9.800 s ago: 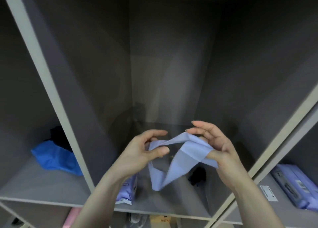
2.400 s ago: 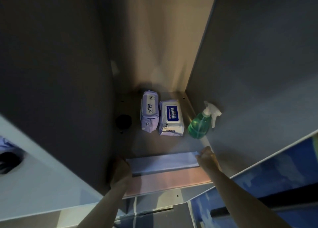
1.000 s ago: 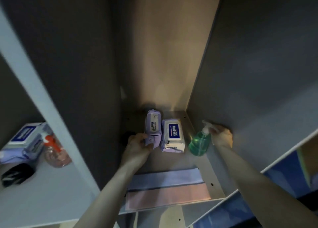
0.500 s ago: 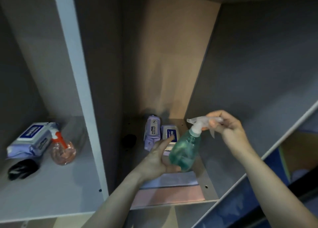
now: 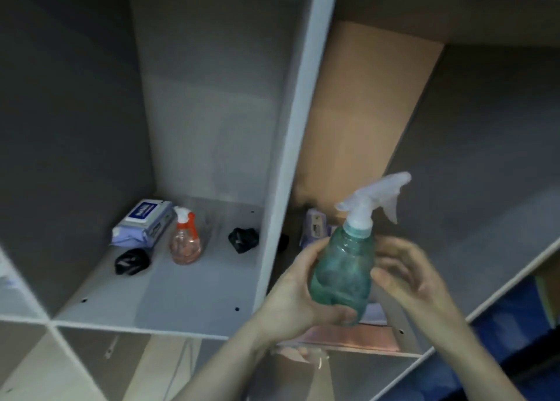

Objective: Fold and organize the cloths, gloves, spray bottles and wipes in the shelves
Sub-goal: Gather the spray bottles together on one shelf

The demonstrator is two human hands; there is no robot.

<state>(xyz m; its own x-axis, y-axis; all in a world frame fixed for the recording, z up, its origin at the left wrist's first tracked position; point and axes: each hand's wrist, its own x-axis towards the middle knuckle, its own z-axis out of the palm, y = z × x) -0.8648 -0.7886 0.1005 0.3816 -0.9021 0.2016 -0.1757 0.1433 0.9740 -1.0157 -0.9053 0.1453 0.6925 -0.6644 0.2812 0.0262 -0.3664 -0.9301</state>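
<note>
Left hand [image 5: 298, 291] grips the green spray bottle [image 5: 342, 267] round its lower body, upright, in front of the right compartment; right hand [image 5: 406, 276], blurred, fingers loosely spread beside it, holds nothing. Left compartment shelf [image 5: 169, 297] carries a wipes pack [image 5: 142, 226], an orange spray bottle [image 5: 185, 240] and two black gloves [image 5: 131, 261] [image 5: 243, 239]. Half a second ago the right hand pinched the white trigger head; it now holds nothing. Bottle is translucent, with its nozzle pointing right.
</note>
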